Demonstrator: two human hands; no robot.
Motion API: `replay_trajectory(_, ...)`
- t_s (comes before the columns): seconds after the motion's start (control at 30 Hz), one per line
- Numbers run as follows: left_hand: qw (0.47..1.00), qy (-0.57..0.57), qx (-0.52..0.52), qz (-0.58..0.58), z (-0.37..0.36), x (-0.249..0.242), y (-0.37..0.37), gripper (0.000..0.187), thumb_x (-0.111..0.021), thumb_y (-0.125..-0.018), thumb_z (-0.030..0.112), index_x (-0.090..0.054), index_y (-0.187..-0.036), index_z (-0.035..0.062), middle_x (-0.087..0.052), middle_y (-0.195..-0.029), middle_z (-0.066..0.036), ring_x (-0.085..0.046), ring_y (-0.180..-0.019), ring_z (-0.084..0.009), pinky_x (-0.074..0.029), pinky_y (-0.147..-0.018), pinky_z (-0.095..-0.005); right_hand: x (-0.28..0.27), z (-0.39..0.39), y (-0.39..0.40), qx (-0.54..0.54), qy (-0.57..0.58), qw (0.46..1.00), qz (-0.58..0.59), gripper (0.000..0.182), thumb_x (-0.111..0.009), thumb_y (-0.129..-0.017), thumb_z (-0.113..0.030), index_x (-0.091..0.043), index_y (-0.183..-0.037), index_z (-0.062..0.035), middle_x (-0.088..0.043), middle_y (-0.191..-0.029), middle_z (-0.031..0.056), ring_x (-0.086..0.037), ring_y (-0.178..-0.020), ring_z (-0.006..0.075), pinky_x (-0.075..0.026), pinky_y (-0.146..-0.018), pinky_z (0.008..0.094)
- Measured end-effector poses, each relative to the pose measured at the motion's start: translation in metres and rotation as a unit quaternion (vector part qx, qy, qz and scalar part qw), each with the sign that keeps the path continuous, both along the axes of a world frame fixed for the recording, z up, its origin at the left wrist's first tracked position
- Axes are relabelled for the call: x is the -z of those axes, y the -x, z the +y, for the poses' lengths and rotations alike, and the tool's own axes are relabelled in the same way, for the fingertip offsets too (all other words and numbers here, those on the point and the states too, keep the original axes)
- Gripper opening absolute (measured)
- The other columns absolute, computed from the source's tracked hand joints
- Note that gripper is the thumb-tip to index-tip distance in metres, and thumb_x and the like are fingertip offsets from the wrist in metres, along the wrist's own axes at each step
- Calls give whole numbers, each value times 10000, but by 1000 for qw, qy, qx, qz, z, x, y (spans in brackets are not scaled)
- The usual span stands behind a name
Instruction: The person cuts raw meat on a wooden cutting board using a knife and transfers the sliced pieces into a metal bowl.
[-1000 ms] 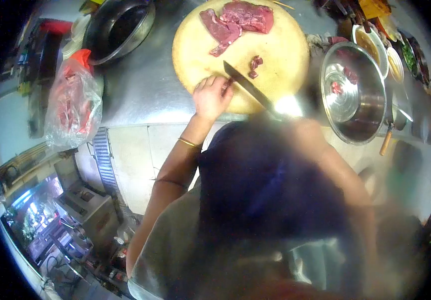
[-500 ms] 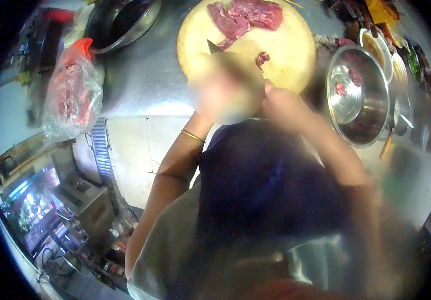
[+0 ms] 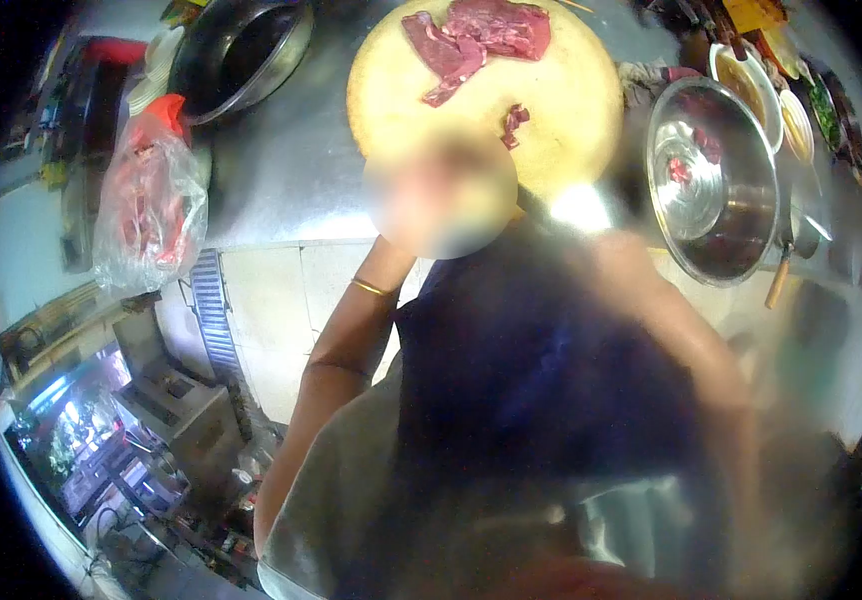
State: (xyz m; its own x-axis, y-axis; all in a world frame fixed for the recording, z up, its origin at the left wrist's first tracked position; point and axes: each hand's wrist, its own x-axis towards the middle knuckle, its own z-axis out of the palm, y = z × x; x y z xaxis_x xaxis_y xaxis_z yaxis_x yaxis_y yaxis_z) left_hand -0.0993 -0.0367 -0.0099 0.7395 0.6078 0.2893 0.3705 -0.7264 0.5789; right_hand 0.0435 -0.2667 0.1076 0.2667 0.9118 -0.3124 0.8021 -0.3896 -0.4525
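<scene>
Raw red meat (image 3: pixel 499 27) lies in large pieces at the far side of a round, pale cutting board (image 3: pixel 391 90). A small strip of meat (image 3: pixel 515 126) is nearer the board's middle. A round blurred patch covers my left hand (image 3: pixel 406 225) at the board's near left edge, so its fingers and anything in them are hidden. My right hand (image 3: pixel 613 252) is smeared by motion in front of the counter's near edge, right of the board. Beside it shows a bright glare I cannot identify.
To the right stands a steel bowl (image 3: pixel 763 190) with a few meat bits inside. A clear bag of red meat (image 3: pixel 151 220) sits at the counter's left edge. Behind it is a dark metal basin (image 3: pixel 296 45). A wooden handle (image 3: pixel 778 280) sticks out beyond the bowl.
My right hand has moved away from the left one, rightward and down toward my body. The dark blade tip that showed over the board is out of sight. The view has shifted slightly.
</scene>
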Motion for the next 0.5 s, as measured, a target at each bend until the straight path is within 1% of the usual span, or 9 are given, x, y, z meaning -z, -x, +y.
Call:
replay_trajectory(0.03,999,41,-18,11,1,6,6,253,-735,-782,181,-632,-988,74,-649,-816,-102,-643,-747,-308,-521,-690,-429,0,0,2,-8,5,1000,-4,296,-641,-880,-181,-483,-1092,-48,-662,-777,186,-657,-746,400,-523,-651,489)
replay_trajectory(0.07,1000,-13,3,-23,7,15,10,192,-740,-765,147,-630,-907,76,-640,-805,-94,-633,-736,-315,-511,-692,-433,1,0,4,-17,12,1000,-7,298,-646,-875,-180,-485,-1090,-50,-662,-774,182,-659,-735,393,-525,-644,487)
replay_trajectory(0.17,997,-71,30,-15,6,16,11,132,-736,-755,154,-648,-829,90,-627,-784,-81,-625,-726,-306,-507,-693,-425,6,-1,6,-29,3,999,-14,304,-654,-861,-171,-490,-1087,-50,-664,-768,175,-662,-716,381,-527,-634,484)
replay_trajectory(0.27,989,-110,41,-92,6,23,9,88,-730,-737,153,-658,-759,107,-618,-769,-68,-624,-727,-295,-505,-688,-411,6,4,8,-24,15,1000,-2,299,-652,-862,-163,-489,-1080,-40,-664,-767,184,-663,-725,389,-528,-642,490)
replay_trajectory(0.37,994,-69,50,-75,6,12,9,79,-728,-725,159,-668,-757,118,-615,-760,-62,-626,-732,-288,-504,-686,-410,-3,20,9,-26,20,999,14,290,-644,-867,-158,-488,-1076,-32,-667,-775,202,-668,-741,399,-530,-651,495)
replay_trajectory(0.4,992,-79,44,-89,5,15,8,87,-728,-715,158,-674,-771,118,-617,-760,-59,-623,-730,-288,-501,-687,-420,-4,28,8,-32,13,999,14,286,-637,-872,-159,-486,-1077,-30,-667,-778,208,-668,-746,403,-530,-653,497)
replay_trajectory(0.43,993,-87,34,-69,5,15,8,86,-728,-716,159,-676,-774,121,-617,-759,-54,-621,-729,-286,-497,-685,-419,-2,37,7,-36,6,999,14,282,-631,-877,-161,-485,-1078,-28,-668,-780,215,-669,-750,407,-530,-655,500)
replay_trajectory(0.5,994,-106,22,-34,3,13,5,84,-728,-718,163,-682,-779,129,-617,-758,-46,-617,-726,-283,-488,-681,-416,14,68,8,-25,26,999,23,274,-610,-889,-165,-479,-1086,-27,-669,-781,221,-669,-754,415,-529,-657,507)
